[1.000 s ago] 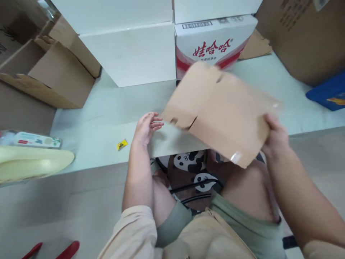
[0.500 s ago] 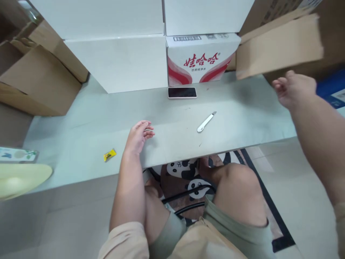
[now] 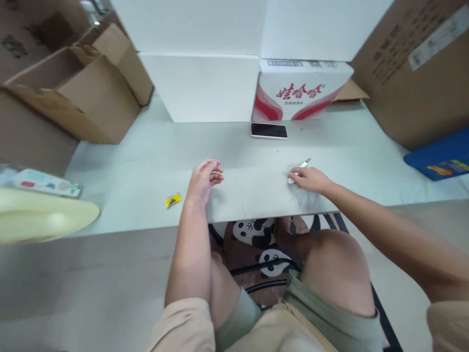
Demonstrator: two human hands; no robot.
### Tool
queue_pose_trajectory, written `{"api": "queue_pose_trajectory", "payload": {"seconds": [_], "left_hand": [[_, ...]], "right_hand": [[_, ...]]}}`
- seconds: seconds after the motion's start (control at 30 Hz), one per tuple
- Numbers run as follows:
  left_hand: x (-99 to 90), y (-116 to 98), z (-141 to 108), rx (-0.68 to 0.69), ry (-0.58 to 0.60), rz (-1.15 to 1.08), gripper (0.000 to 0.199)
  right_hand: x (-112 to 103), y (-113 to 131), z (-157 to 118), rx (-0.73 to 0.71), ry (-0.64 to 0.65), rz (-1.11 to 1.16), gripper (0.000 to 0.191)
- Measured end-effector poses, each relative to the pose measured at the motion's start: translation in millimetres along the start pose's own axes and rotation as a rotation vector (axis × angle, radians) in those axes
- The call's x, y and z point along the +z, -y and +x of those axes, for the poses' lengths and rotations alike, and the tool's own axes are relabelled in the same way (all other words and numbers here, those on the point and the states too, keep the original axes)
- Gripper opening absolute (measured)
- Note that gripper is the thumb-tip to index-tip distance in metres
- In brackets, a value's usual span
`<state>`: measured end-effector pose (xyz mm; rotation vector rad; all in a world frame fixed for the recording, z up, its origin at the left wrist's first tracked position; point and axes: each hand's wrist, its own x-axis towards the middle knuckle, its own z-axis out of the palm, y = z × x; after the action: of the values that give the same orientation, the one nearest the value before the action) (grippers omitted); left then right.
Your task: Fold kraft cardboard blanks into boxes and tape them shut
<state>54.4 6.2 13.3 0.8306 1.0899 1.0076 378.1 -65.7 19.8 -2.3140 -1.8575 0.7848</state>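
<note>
My right hand [image 3: 308,179] is over the white utility knife [image 3: 304,165], its fingertips at the handle while the tip points up and away. Those fingers are closed together at the knife. On the left, my left hand [image 3: 205,179] rests at the table with fingers loosely curled and apart, holding nothing. A small yellow packet [image 3: 173,200] lies left of that hand. Beyond both hands, a dark-screened phone [image 3: 269,130] lies flat before a white box with red print [image 3: 302,93].
Large white boxes [image 3: 205,88] stand along the back. Open cardboard boxes [image 3: 98,93] are at the left, near a pale green rounded object [image 3: 47,215]. At the right are a big cardboard box [image 3: 414,93] and a blue package [image 3: 441,155]. The table's front edge [image 3: 256,218] is above my knees.
My right hand has come from the far right down to the knife. The cardboard piece that was raised near it now lies low behind the red-printed box. The view has shifted left.
</note>
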Motion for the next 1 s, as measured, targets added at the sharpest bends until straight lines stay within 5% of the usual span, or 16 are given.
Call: {"api": "queue_pose_trajectory", "payload": {"seconds": [0.1,0.23,0.4,0.53,0.67,0.8,0.9,1.0], "left_hand": [[-14.0,-5.4,-12.1,0.018,-0.008,-0.071,0.019],[-38.5,-15.6,-23.2,0.055,-0.028,-0.162,0.015],[-70.1,-24.7,-30.2,0.106,-0.112,-0.281,0.016],[-93.2,-30.3,-33.4,0.131,-0.148,-0.349,0.017],[-113.9,-35.9,-36.2,0.146,-0.174,-0.398,0.015],[-129.8,-39.7,-37.2,0.153,-0.203,-0.419,0.014],[-136.4,-41.2,-36.9,0.156,-0.223,-0.427,0.014],[-138.6,-42.3,-36.7,0.147,-0.227,-0.430,0.013]], "right_hand": [[-2.5,23.3,0.3,-0.036,-0.053,0.004,0.024],[7.2,78.4,6.8,-0.119,-0.045,0.436,0.029],[36.5,186.6,34.3,-0.198,0.081,0.797,0.054],[56.0,287.5,68.6,-0.271,0.172,0.849,0.034],[66.8,391.6,98.3,-0.308,0.147,0.778,0.012],[64.3,480.7,116.5,-0.496,0.000,0.505,0.048],[54.6,519.9,126.3,-0.557,-0.096,0.285,0.063],[45.5,528.7,133.3,-0.555,-0.148,0.098,0.057]]}}
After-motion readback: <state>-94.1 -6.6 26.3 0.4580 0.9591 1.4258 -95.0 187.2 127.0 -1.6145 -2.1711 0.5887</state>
